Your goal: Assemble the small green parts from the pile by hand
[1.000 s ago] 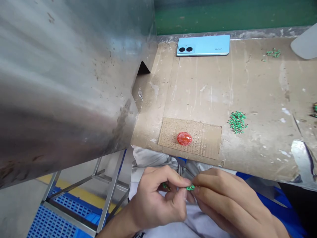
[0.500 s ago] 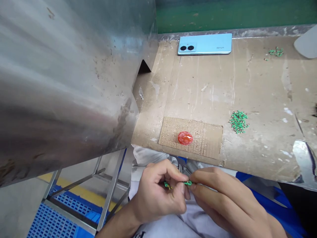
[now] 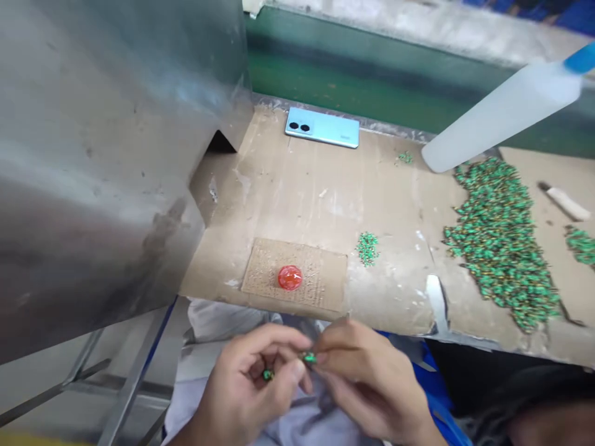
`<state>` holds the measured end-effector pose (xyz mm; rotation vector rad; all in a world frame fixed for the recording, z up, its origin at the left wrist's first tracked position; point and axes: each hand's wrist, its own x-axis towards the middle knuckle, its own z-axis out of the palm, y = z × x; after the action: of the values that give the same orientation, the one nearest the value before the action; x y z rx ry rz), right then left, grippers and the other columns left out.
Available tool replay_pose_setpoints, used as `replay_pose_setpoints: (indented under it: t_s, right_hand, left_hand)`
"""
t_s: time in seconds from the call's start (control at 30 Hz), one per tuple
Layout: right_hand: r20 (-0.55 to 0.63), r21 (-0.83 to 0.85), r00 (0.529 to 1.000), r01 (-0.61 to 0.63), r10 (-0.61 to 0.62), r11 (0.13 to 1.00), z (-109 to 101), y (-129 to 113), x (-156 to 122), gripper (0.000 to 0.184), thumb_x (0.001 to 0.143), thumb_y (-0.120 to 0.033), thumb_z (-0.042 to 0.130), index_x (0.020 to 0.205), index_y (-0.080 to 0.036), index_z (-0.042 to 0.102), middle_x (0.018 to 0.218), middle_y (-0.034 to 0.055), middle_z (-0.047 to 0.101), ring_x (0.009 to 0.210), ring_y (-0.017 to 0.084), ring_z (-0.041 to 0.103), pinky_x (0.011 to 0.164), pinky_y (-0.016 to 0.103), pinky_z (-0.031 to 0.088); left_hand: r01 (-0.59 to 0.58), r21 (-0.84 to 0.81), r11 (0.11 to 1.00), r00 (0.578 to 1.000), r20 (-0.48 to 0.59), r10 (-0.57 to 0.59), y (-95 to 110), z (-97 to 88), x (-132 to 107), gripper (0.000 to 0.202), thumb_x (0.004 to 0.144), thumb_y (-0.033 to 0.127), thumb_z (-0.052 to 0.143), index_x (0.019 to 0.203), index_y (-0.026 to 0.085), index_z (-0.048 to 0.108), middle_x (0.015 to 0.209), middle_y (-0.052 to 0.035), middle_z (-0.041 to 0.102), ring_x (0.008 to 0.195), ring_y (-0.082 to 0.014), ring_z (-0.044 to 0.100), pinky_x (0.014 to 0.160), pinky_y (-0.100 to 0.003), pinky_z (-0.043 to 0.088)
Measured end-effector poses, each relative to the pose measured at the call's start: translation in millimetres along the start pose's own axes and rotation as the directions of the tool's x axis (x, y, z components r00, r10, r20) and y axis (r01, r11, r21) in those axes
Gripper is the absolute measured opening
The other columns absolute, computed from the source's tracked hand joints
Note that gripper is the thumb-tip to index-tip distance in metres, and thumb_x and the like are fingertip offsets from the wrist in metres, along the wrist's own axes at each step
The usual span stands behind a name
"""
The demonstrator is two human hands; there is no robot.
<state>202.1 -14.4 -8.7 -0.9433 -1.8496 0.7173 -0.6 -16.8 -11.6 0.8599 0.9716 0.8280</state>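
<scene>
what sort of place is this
Most likely a workshop or small factory bench, though I can't be certain: a big heap of small green pieces lies on a scuffed brown worktop, with a large stained metal panel beside it.

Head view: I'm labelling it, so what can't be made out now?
In the head view:
Green piece: its ends, blurred and hidden by the left hand and right hand.
Lettering on the phone: too small, blurred.
Blue cap: cut off by the right edge.
Small green heap: likewise cut off.
</scene>
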Motion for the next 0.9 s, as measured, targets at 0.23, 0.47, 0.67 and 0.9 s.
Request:
replay_pose_setpoints:
  t_s: [0.23,0.47,0.67,0.9]
  right_hand:
    - [-0.758,-0.402,0.631,-0.652,0.165,0.643,-86.8,42.0,-16.4,0.017,0.095,-0.033,0.077,0.106,-0.022,0.07,0.093,0.0059,0.066,0.072,0.019,0.06,0.069,0.039,0.052]
    - [-0.314,-0.588,0.9,-0.434,0.302,0.683,-78.0,55.0,-5.8,0.015,0.102,-0.035,0.065,0.1,-0.023,0.074,0.099,0.0065,0.072,0.08,0.021,0.065,0.075,0.039,0.055]
    - [-0.238,-0.571,0.903,-0.427,0.357,0.701,-71.4,74.1,-5.2,0.02,0.103,-0.034,0.06,0.092,-0.022,0.071,0.094,0.007,0.073,0.087,0.024,0.069,0.08,0.041,0.055]
    - [-0.245,-0.524,0.918,-0.396,0.312,0.754,-67.1,58.0,-3.2,0.008,0.104,-0.026,0.057,0.097,-0.023,0.062,0.092,0.0044,0.062,0.079,0.019,0.061,0.07,0.034,0.052]
  left_hand:
    - [0.234,-0.406,0.883,0.971,0.15,-0.188,23.3,-12.9,6.0,0.011,0.086,0.024,0.083,0.092,0.021,0.075,0.09,-0.0023,0.068,0.076,-0.0131,0.054,0.066,-0.022,0.045]
    - [0.288,-0.445,0.848,0.955,0.194,-0.223,22.0,-19.3,5.5,0.027,0.087,0.022,0.089,0.112,0.026,0.079,0.112,-0.0037,0.072,0.098,-0.017,0.073,0.089,-0.027,0.056]
    - [0.297,-0.484,0.823,0.95,0.235,-0.204,22.0,-21.3,6.2,0.021,0.074,0.026,0.1,0.077,0.017,0.082,0.103,-0.0049,0.079,0.09,-0.0178,0.08,0.08,-0.022,0.059]
    - [0.283,-0.357,0.89,0.942,0.277,-0.188,4.5,-18.1,9.3,0.023,0.105,0.04,0.067,0.105,0.019,0.077,0.074,-0.0012,0.068,0.053,-0.0064,0.053,0.048,-0.015,0.035]
